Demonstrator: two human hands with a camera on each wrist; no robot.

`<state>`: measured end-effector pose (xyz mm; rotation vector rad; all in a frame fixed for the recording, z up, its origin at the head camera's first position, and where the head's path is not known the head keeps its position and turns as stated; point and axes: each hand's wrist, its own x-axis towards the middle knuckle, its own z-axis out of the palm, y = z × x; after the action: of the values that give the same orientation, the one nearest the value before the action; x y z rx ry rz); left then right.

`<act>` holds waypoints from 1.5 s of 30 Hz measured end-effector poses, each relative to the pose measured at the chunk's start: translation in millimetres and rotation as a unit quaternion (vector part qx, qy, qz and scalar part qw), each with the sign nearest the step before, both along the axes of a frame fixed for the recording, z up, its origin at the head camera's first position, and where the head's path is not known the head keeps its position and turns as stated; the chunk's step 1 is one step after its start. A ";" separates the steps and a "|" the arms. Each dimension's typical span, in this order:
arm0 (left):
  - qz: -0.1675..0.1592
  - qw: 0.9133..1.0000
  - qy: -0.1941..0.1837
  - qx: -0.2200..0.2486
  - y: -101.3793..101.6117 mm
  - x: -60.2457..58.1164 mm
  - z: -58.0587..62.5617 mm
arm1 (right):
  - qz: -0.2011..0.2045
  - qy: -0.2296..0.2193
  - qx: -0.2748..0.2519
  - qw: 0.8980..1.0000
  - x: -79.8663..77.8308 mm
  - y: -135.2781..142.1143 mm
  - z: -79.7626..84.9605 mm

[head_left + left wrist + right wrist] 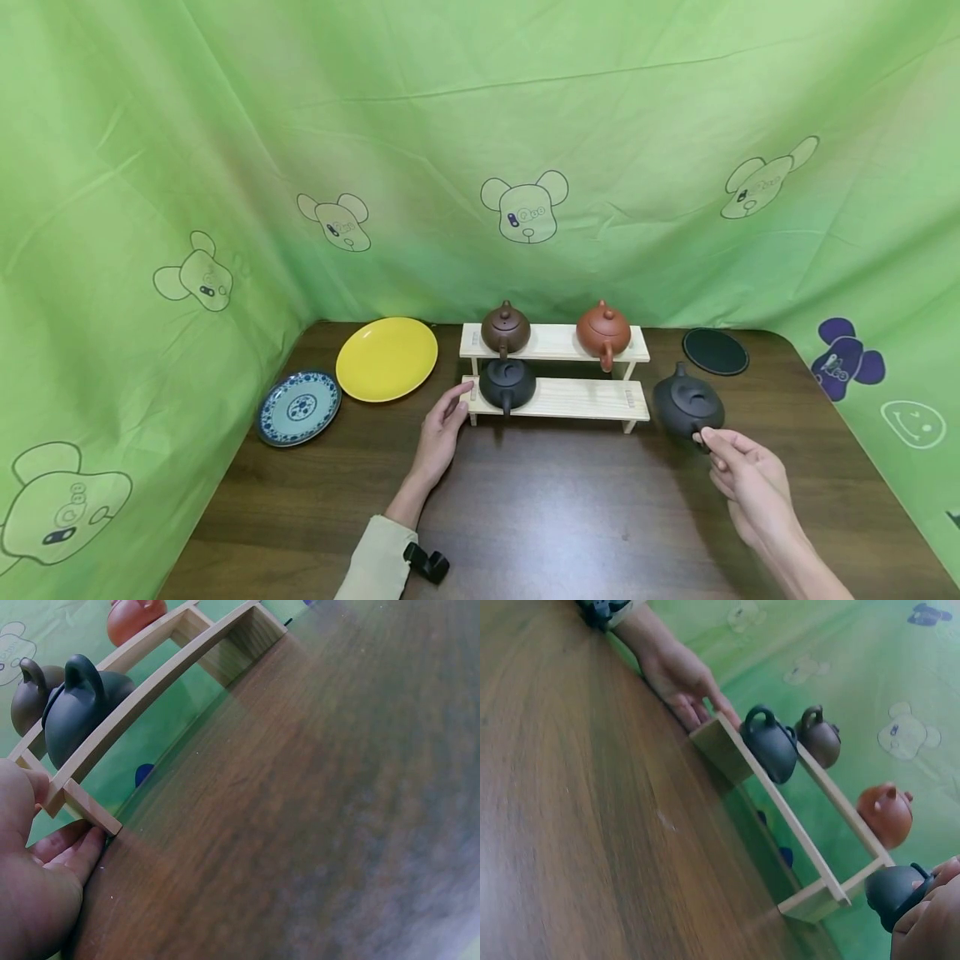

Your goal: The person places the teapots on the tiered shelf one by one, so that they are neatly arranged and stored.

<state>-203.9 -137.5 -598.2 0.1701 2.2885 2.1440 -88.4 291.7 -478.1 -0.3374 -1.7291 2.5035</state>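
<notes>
A two-tier wooden display stand [570, 398] stands at the table's far side. My left hand [438, 437] holds the left end of its lower tier, with fingers against the end leg in the left wrist view. On that tier, near this hand, sits a black teapot [507, 385]. A dark brown teapot [506, 327] and a reddish-brown teapot [603, 330] rest on the upper tier. My right hand [753, 483] pinches the handle of a second black teapot [688, 406], just right of the stand. That hand partly hides the pot in the right wrist view.
On the left of the wooden table [555, 517] lie a yellow plate [387, 359] and a blue-patterned plate [300, 408]. Behind the held teapot, at the far right, is a black round mat [716, 351]. A green printed cloth [525, 108] surrounds the table's back and sides.
</notes>
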 end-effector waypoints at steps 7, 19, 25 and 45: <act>-0.004 1.000 -0.002 0.001 1.2 1.5 2.6 | 0.010 0.004 0.014 1.000 6.6 -10.8 2.5; -0.001 1.000 0.010 -0.003 0.8 0.2 -0.9 | 0.028 0.002 0.031 0.999 9.1 -31.0 0.8; -0.002 1.000 0.013 0.000 1.5 0.4 -0.2 | 0.030 0.003 0.038 0.999 9.8 -43.2 -1.0; 0.004 1.000 0.013 -0.007 1.3 -0.2 -0.8 | 0.035 -0.014 0.059 0.998 -4.5 -76.8 -6.0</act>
<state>-204.1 -136.2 -599.0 0.1904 2.3217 2.1412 -92.9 214.9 -484.1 -0.3109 -1.9215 2.4399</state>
